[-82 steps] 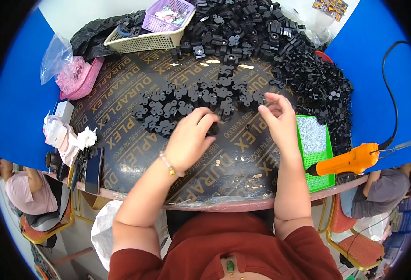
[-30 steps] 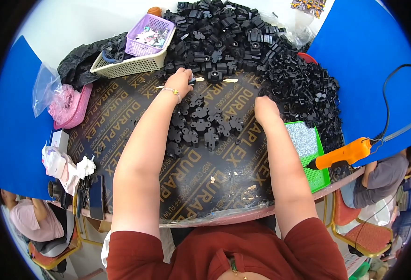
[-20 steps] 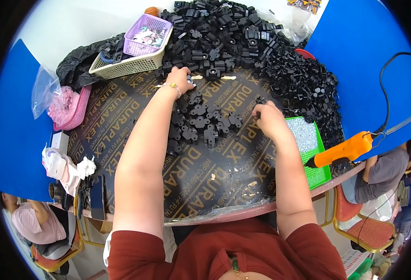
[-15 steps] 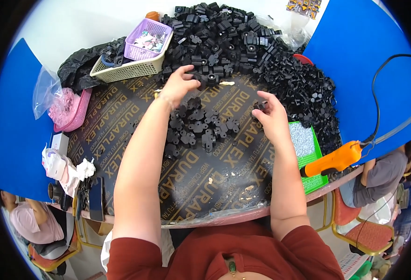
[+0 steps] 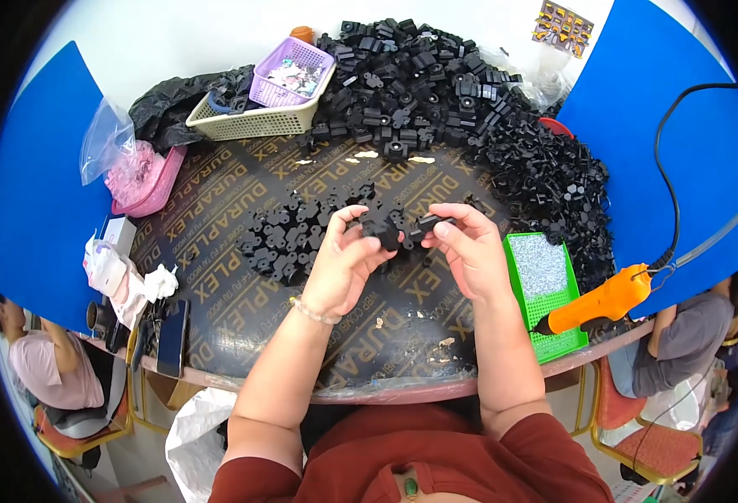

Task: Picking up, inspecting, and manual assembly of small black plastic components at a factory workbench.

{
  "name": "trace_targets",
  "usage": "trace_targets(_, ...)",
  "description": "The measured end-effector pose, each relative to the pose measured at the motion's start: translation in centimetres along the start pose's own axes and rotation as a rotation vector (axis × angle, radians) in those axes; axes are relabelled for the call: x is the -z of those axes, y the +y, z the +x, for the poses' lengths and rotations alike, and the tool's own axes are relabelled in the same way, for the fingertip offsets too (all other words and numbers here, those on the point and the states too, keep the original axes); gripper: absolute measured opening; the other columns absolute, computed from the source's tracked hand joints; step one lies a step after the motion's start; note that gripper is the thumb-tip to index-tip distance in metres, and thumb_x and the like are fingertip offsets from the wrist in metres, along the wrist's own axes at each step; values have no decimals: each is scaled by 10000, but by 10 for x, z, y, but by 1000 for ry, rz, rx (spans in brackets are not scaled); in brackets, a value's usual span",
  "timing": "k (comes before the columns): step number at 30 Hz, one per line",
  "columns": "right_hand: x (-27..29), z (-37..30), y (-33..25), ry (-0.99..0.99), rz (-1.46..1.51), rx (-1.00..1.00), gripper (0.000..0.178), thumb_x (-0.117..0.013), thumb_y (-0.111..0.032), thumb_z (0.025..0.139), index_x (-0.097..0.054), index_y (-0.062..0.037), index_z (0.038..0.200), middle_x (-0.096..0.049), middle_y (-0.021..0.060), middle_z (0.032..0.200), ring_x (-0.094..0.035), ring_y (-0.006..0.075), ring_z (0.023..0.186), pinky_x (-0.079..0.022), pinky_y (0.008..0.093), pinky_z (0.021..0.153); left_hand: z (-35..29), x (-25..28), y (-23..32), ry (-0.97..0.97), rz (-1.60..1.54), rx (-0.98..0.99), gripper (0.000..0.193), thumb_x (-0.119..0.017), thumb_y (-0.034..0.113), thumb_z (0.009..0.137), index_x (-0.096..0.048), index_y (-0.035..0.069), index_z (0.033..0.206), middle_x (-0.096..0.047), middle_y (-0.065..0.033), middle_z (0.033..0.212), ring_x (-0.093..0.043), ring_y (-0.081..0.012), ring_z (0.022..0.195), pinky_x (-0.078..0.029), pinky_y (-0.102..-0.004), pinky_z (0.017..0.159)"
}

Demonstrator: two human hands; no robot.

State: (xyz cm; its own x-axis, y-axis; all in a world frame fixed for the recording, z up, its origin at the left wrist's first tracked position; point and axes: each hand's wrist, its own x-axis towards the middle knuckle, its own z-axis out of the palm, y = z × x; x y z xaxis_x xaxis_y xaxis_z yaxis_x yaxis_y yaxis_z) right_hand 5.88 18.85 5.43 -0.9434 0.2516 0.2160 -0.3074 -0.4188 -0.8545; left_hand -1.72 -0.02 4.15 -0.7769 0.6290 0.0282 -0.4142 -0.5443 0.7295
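Observation:
Over the middle of the table, my left hand (image 5: 345, 261) is closed around a black plastic housing (image 5: 381, 226). Just to its right, my right hand (image 5: 472, 251) pinches a smaller black plastic piece (image 5: 427, 224) between thumb and fingers. The two pieces are close together; whether they touch I cannot tell. Behind and left of my hands lies a loose group of black plastic parts (image 5: 289, 235). A large heap of black housings (image 5: 402, 84) fills the back of the table, and small black pieces (image 5: 549, 180) are piled at its right.
On the right, an orange electric screwdriver (image 5: 601, 299) lies across a green tray (image 5: 516, 285) with small silvery pieces. A cream basket (image 5: 252, 126) holding a purple basket (image 5: 262, 88) stands back left, near a pink basket (image 5: 163, 180). A phone (image 5: 173, 337) lies front left. Blue panels (image 5: 650, 151) flank the table.
My left hand has come back from the heap with a black housing. My right hand has moved left toward it with a small black piece. The view has shifted slightly.

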Motion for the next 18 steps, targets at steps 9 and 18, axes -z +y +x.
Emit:
trace_targets(9,-12,-7,20,17,-9,-58,196,-692,41,858,-646,-3,1043,-613,117,1149,-658,167,897,-562,299,810,0,41,-14,-67,-198,166,252,-585,298,982,-601,107,1145,-662,-32,1075,-637,-186,924,-522,-296,754)
trace_targets(18,-19,-7,19,64,-159,-101,165,-710,-3,863,-635,-2,1011,-677,42,896,-664,132,789,-549,256,707,-2,29,-11,-17,-122,40,381,-567,206,993,-477,76,1339,-600,-145,1231,-631,-278,1084,-530,-390,961)
